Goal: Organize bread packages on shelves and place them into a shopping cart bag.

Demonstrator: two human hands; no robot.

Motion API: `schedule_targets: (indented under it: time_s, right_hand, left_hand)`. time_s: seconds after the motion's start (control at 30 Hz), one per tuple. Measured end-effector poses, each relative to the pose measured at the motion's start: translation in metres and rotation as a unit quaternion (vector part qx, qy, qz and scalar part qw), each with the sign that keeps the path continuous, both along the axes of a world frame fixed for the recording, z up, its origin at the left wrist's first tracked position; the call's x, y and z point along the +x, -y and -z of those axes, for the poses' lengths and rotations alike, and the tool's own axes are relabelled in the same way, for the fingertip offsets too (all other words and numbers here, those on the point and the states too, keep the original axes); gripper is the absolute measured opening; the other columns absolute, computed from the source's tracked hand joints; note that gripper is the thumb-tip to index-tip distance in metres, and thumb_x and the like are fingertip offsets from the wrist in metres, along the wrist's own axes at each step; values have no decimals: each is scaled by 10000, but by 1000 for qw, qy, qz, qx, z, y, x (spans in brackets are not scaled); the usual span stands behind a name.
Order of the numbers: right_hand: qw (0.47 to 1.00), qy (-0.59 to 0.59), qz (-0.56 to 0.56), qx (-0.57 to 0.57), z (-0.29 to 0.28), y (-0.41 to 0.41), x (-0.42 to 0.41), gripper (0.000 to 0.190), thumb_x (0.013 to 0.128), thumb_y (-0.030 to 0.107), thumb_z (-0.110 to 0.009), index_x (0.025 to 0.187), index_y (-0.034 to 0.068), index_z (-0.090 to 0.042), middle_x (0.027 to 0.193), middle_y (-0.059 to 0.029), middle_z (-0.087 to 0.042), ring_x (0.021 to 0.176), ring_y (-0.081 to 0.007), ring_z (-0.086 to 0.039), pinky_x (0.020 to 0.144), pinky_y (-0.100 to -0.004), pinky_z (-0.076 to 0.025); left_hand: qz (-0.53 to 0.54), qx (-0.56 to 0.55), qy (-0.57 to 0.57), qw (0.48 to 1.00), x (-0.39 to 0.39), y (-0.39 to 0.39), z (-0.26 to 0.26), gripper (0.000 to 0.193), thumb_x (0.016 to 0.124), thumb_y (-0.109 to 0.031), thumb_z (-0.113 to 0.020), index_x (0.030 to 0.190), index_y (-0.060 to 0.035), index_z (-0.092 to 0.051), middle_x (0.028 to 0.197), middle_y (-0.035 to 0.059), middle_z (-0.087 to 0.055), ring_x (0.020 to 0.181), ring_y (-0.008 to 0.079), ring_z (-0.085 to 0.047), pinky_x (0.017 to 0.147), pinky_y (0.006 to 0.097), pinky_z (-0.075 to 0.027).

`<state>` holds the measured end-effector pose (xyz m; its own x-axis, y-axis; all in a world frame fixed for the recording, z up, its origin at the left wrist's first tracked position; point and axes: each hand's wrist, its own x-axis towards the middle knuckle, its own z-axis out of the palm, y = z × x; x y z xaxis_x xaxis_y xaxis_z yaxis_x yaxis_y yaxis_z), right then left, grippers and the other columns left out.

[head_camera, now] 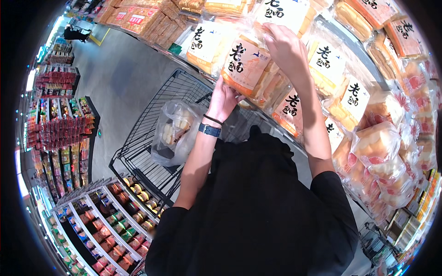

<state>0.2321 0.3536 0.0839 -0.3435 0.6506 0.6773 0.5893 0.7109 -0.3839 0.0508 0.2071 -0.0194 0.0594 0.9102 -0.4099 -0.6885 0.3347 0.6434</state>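
A clear plastic bread bag with a pink and orange label (247, 65) is tilted up at the edge of the bread display. My left hand (222, 98), with a dark watch and a black band at the wrist, holds it from below at its lower left corner. Over its upper right, my right hand (285, 45) has bent fingers on the clear film at the top of the bag. Similar bags with white and yellow labels surround it, one on the left (203, 45) and one on the right (326, 65).
Below my left arm stands a wire shopping cart (138, 138) with a translucent plastic bag (172, 134) of food inside. Round bagged loaves (376, 141) are heaped at the right. Shelves of cup-shaped packages (107, 227) and a snack rack (58, 120) stand at the left.
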Motion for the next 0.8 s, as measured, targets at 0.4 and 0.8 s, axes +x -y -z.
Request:
schedule_targets:
  time_s: [0.4,0.8]
  right_hand:
    - [996,89,16,-18,7,10,-6,331,930,175,-689,1247,81,-683,1232,-172,-657,1150,-336,-616,1001,-423,-482]
    - [986,-77,-145,28,-6,99,-111,204,949,-30,-609,1134,-18,-694,1131,-149,-711,1071,-279,-669,958,-395,-520]
  left_hand:
    - [-127,9,36,991,13,53,49,495,1045,-428,-494,1435,-123,-479,1279,67,-616,1166,200,-599,972,441,-491]
    - [-312,-131,143,930,-75,192,97,431,1021,-283,-465,1326,8,-552,1268,149,-607,1213,299,-594,1082,450,-461]
